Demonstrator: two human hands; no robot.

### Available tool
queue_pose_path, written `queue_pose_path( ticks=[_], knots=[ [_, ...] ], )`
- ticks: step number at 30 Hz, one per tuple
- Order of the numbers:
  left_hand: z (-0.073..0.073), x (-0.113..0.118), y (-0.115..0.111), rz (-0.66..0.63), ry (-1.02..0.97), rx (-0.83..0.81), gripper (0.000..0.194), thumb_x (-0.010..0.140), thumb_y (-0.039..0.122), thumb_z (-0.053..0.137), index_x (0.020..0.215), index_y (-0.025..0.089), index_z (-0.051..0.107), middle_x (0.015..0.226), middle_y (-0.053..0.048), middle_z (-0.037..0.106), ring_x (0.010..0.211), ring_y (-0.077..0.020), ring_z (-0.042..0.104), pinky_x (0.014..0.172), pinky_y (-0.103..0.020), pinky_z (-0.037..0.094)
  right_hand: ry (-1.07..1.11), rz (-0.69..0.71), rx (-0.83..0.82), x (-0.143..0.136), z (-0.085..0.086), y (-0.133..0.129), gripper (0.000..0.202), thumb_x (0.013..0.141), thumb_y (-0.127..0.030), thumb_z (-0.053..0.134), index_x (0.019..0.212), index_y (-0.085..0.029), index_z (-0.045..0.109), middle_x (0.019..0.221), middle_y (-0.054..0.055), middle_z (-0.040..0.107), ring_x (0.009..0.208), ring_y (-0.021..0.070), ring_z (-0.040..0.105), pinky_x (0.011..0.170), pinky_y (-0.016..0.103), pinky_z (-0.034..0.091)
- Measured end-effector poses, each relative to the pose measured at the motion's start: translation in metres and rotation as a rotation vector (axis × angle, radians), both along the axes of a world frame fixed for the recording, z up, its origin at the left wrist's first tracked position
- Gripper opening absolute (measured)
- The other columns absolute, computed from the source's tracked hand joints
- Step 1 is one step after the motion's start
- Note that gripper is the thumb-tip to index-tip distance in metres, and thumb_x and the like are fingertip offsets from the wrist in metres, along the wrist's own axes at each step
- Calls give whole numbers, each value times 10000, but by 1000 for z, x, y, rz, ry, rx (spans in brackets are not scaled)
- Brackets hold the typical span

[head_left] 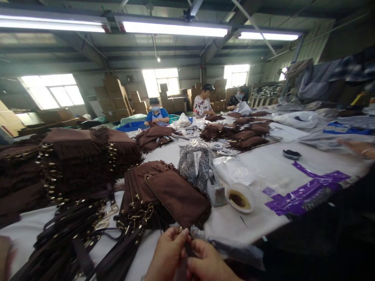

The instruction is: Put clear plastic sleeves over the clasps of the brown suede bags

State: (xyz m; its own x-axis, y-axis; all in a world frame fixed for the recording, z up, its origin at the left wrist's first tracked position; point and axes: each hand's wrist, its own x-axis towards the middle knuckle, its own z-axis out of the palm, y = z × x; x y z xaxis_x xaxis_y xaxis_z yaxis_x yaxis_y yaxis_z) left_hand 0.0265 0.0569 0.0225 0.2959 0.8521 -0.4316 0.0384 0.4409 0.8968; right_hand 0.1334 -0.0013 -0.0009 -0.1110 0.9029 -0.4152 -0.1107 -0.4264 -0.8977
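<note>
At the table's near edge, my left hand (166,251) is closed with thumb and finger pinching a dark brown strap (182,265), a small gold metal piece showing at its tip. My right hand (209,262) grips the same strap just beside it; its fingers are bent and partly hidden. Right beyond both hands lies a brown fringed bag (181,191) with gold zippers and a chain, leaning on similar bags. To the left, a heap of dark straps (67,234) with gold buckles spreads over the white table cover (258,230).
A taller stack of brown fringed bags (76,156) rises at left. Near the middle are a speckled bag (195,164), a metal box (216,191) and a white bowl (240,198) of brown liquid. Purple plastic (304,191) lies right. Several people work beyond; another hand (359,148) reaches in at right.
</note>
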Motion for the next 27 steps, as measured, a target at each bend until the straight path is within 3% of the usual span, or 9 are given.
queue_pose_path(
  ticks=[3, 6, 8, 11, 14, 17, 21, 24, 27],
  knots=[
    [-7, 1, 2, 23, 62, 88, 491, 566, 592, 776, 725, 155, 619, 518, 19, 590, 391, -74, 402, 389, -197, 266, -97, -69, 99, 6, -3, -1, 410, 669, -220, 555, 1066, -139, 621, 662, -2, 646, 529, 118, 559, 509, 209, 413],
    [-7, 2, 2, -5, 121, 217, 416, 623, 534, 759, 757, 153, 659, 702, -56, 700, 626, -176, 607, 568, -247, 451, -297, -37, 277, 15, 1, -4, 274, 696, -187, 547, 924, -139, 692, 810, 53, 708, 684, 165, 606, 577, 239, 419],
    [-4, 2, 2, -35, 190, 315, 340, 677, 487, 732, 758, 162, 676, 739, -63, 710, 740, -214, 635, 664, -262, 471, -440, 26, 340, 19, 5, -5, 201, 728, -183, 521, 797, -154, 708, 771, 48, 708, 688, 175, 591, 583, 255, 399],
    [-2, 0, 2, -67, 249, 387, 293, 729, 471, 688, 725, 178, 673, 701, -42, 690, 708, -202, 612, 643, -255, 453, -536, 67, 380, 20, 8, -4, 182, 726, -172, 502, 650, -173, 668, 676, 30, 670, 648, 167, 565, 565, 261, 377],
    [-5, -2, 2, -63, 210, 349, 346, 732, 512, 675, 652, 179, 627, 599, -10, 619, 594, -153, 547, 557, -231, 415, -362, 27, 232, 17, 5, -2, 168, 709, -190, 485, 595, -179, 608, 555, 7, 596, 546, 145, 558, 491, 240, 358],
    [-11, -5, 2, -62, 86, 165, 427, 713, 586, 667, 637, 176, 573, 489, 47, 489, 430, -79, 389, 420, -196, 278, -13, -12, -37, 12, 0, 0, 118, 654, -241, 529, 716, -177, 607, 505, -23, 569, 411, 127, 534, 402, 206, 334],
    [-19, -7, 0, -85, -125, -27, 471, 689, 633, 674, 683, 174, 565, 442, 85, 405, 360, -42, 264, 367, -180, 174, 290, 25, -137, 12, -9, 4, 199, 558, -299, 623, 691, -164, 561, 564, -13, 612, 373, 84, 506, 402, 179, 333],
    [-23, -7, -1, -76, -150, -76, 498, 652, 656, 694, 730, 171, 610, 404, 91, 389, 341, -42, 253, 355, -176, 179, 288, 84, -131, 17, -14, 4, 210, 589, -341, 647, 619, -152, 559, 525, -24, 566, 393, 56, 469, 427, 167, 309],
    [-21, -7, -5, -22, -53, -25, 554, 501, 646, 794, 754, 168, 673, 470, 35, 554, 366, -71, 389, 369, -197, 289, 36, 78, -48, 25, -15, -1, 197, 653, -290, 674, 570, -156, 556, 499, -44, 503, 430, 51, 437, 442, 171, 294]
  ],
)
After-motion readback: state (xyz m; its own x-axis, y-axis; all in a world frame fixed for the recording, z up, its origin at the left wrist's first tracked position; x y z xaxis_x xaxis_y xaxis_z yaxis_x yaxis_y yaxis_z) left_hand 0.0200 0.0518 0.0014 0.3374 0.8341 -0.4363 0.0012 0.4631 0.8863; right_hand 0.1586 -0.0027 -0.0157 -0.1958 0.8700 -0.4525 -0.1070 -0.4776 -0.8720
